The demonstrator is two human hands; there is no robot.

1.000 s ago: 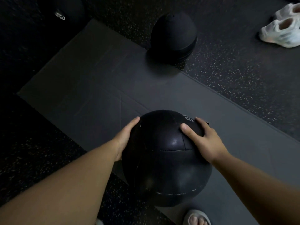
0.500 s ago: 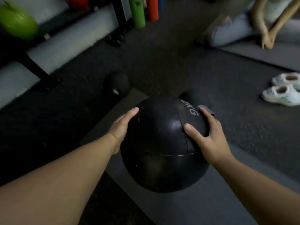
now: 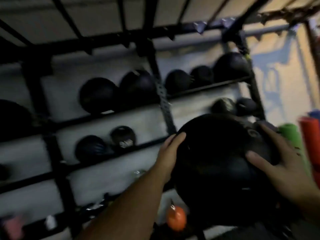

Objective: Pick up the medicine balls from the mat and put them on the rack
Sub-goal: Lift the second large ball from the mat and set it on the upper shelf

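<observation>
Head cam: pretty blurry and dark
Ball: big black medicine ball (image 3: pixel 218 163) held up in front of the rack (image 3: pixel 162 99)
Hands: left hand (image 3: pixel 168 153) and right hand (image 3: pixel 277 156) clamped on its sides
Shelves: other dark balls (image 3: pixel 98 95) sitting there

Lighting is dim and the view is motion-blurred. A pale wall (image 3: pixel 142 122) runs behind a black metal shelving frame (image 3: pixel 162 94) with slanted uprights and several tiers, and dark beams (image 3: pixel 121 13) cross a light ceiling overhead. At the right edge stand upright foam rollers, one green (image 3: pixel 292 135) and one red (image 3: pixel 310 135), with a blue one just behind; an orange rounded object (image 3: pixel 176 218) sits low near the frame's base.
</observation>
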